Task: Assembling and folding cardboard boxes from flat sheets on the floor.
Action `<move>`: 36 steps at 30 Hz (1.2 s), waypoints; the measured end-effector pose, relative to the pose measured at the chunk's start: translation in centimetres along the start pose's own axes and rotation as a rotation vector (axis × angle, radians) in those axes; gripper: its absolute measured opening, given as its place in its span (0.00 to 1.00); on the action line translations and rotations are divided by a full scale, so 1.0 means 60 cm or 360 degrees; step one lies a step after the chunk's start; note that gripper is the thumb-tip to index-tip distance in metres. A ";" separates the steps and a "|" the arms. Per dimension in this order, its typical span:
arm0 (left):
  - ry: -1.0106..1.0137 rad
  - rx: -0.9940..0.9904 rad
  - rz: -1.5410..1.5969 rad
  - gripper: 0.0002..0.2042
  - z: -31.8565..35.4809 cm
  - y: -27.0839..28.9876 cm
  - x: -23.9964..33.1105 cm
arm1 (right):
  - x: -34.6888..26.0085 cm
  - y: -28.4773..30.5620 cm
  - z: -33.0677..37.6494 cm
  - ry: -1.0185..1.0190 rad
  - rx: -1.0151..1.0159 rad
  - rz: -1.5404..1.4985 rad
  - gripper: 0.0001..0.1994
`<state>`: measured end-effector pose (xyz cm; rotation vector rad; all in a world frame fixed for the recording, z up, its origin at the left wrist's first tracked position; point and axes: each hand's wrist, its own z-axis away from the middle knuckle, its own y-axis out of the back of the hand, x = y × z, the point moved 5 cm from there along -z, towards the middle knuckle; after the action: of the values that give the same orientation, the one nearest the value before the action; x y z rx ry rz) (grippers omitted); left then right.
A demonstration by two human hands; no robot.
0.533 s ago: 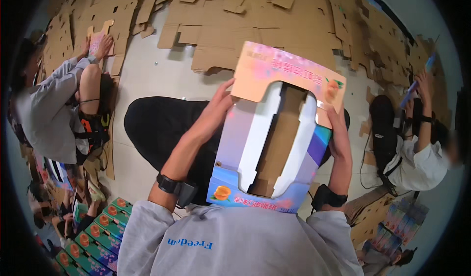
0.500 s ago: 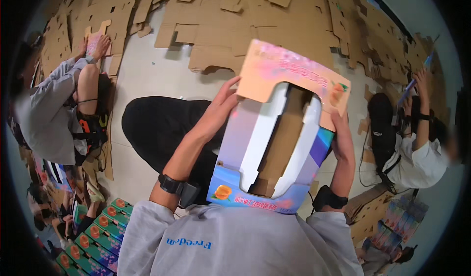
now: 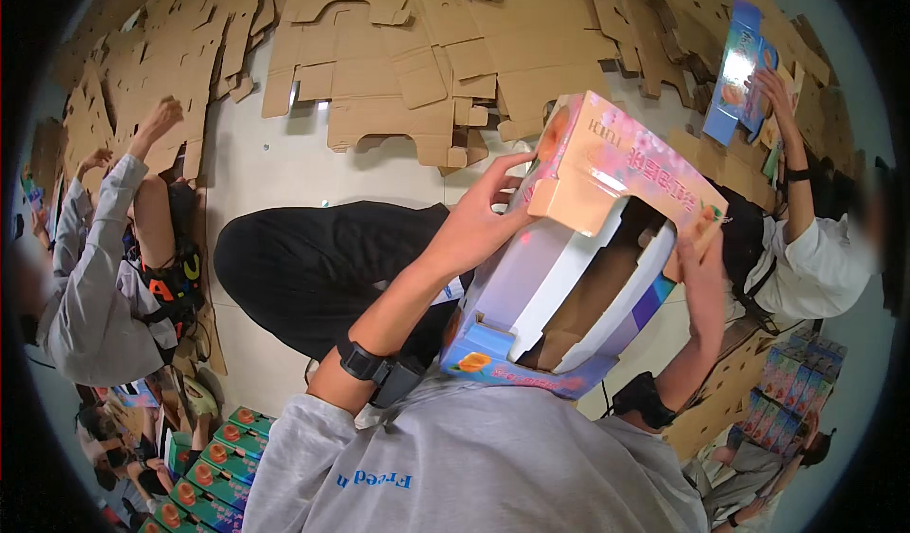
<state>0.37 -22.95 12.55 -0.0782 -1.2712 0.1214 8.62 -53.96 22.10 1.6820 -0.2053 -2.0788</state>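
Observation:
A printed carton (image 3: 654, 168) in pink, orange, blue and purple rests tilted against my body. Its front has a long cut-out window with white inner flaps along both sides and brown cardboard inside. My left hand (image 3: 488, 215) grips the carton's left side near the upper end, fingers bent against the panel. At the upper right corner, my right hand (image 3: 701, 263) holds the edge with its thumb on the orange panel; its other fingers are mostly hidden behind the carton. A dark band is strapped on each of my wrists.
Flattened brown cardboard sheets (image 3: 389, 68) overlap across the floor ahead. Green cartons (image 3: 204, 476) stand at lower left, and more stacked cartons (image 3: 791, 381) at lower right. One person sits at left; another, at right, holds a blue carton (image 3: 737, 73). My bent knee (image 3: 275, 258) lies left.
My hands have shifted the carton rightward and turned it so its left side and upper end show more. The person at right has raised a blue carton; the left person's hands have left a pink piece.

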 end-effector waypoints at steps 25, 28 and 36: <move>-0.0163 0.0378 -0.0083 0.26 0.009 -0.058 -0.027 | -0.148 -0.261 -0.034 0.1652 -0.0427 0.1319 0.20; -0.0130 0.0315 -0.0078 0.31 0.017 -0.051 -0.025 | -0.148 -0.257 -0.030 0.1695 -0.0428 0.1336 0.19; -0.0337 0.0087 -0.0425 0.54 0.044 -0.060 0.003 | -0.149 -0.224 -0.019 0.1747 -0.0462 0.1139 0.20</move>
<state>-1.95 -26.52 13.94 0.1552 -1.4765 -0.0675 7.68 -37.97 24.51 1.9106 -0.1027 -0.5090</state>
